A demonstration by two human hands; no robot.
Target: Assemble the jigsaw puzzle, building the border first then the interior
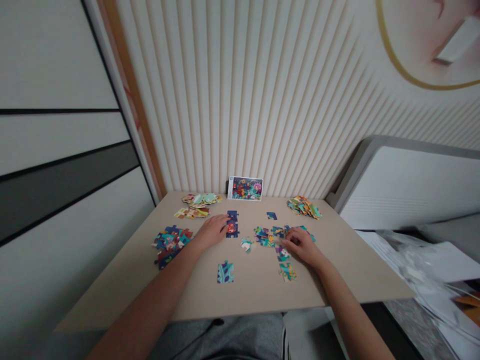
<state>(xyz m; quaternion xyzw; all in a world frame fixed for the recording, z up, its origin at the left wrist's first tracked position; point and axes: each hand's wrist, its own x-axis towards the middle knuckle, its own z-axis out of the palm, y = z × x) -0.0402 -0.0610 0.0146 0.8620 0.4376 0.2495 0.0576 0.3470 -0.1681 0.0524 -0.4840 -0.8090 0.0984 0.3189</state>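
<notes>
My left hand (213, 231) lies on the beige table (337, 270), its fingertips touching a dark blue and red joined puzzle section (232, 224). My right hand (302, 245) rests with curled fingers on a teal cluster of joined pieces (267, 236) at the middle of the table; what the fingers pinch is hidden. A small piece (246, 244) lies between the hands. Two joined pieces (225, 272) sit nearer me, and other pieces (287, 271) lie by my right wrist.
Piles of loose pieces lie at the left (170, 243), back left (200, 200) and back right (303, 206). A reference picture card (245, 188) leans on the ribbed wall. A single blue piece (272, 216) lies behind. A bed headboard (408, 190) stands right.
</notes>
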